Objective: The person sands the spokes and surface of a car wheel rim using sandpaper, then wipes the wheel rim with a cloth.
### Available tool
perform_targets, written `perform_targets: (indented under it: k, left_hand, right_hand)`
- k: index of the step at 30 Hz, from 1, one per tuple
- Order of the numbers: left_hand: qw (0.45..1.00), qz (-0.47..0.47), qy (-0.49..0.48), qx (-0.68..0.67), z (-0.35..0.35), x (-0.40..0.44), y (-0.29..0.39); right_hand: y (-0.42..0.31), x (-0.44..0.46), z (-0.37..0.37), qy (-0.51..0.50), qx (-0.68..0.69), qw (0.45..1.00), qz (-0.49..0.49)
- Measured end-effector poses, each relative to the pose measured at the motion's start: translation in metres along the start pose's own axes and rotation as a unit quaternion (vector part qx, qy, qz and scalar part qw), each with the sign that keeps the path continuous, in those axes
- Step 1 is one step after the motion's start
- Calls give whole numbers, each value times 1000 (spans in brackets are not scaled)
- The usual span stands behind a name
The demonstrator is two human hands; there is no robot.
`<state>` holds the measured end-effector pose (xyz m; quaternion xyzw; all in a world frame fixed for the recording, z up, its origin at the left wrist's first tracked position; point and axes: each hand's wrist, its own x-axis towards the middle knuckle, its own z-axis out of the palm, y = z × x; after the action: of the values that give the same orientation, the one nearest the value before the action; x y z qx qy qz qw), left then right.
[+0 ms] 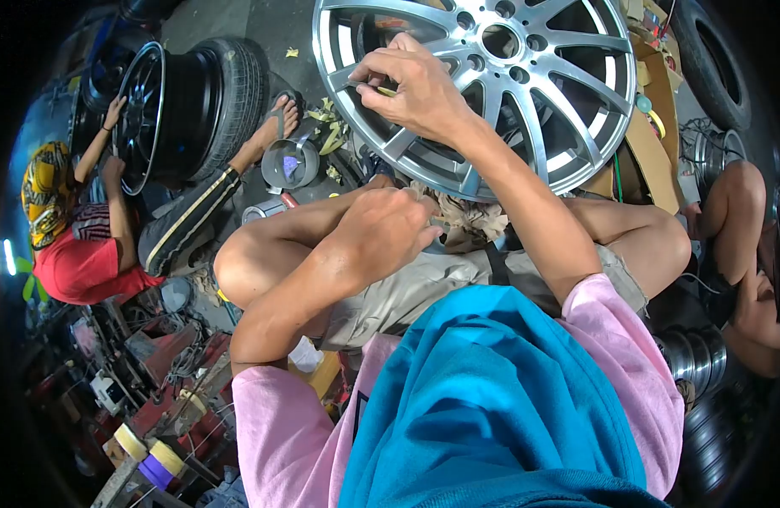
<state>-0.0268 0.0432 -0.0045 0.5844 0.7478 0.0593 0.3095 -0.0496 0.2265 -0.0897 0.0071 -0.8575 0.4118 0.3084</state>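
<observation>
A silver multi-spoke alloy wheel rim (538, 80) leans in front of my bent legs, its face towards me. Over the rim's left edge, my right hand (415, 89) is closed with thumb and fingers pinched together. A small thin piece shows at its fingertips, too small to name. Lower down, my left hand (381, 233) is closed above my lap, near the rim's lower edge. Its fingers curl away from view, so what they hold, if anything, is hidden. Crumpled brown paper (470, 216) lies just right of it, under the rim.
At the left, a co-worker in a red shirt (85, 262) handles a dark wheel rim (144, 118) beside a tyre (233, 93). A grey round container (290, 165) stands near my left knee. Cardboard (657, 127) and another tyre (716, 63) are on the right. Tape rolls (157, 466) sit lower left.
</observation>
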Motion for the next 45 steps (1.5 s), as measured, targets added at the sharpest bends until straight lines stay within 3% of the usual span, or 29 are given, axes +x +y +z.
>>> perform_targets:
  k: [13, 18, 40, 43, 45]
  left_hand:
    - [1000, 1, -14, -4, -2, 1, 2]
    - [1000, -8, -22, -8, -7, 1, 5]
    - [1000, 11, 0, 9, -3, -2, 3]
    - [1000, 7, 4, 7, -4, -1, 4]
    - [1000, 2, -7, 7, -4, 0, 5]
  right_hand:
    - [2, 1, 2, -8, -24, 1000, -13]
    - [2, 2, -5, -27, 49, 997, 52]
    - [2, 5, -3, -40, -4, 999, 18]
    - [-3, 7, -3, -38, 40, 997, 54]
    - [-13, 11, 3, 21, 95, 990, 98]
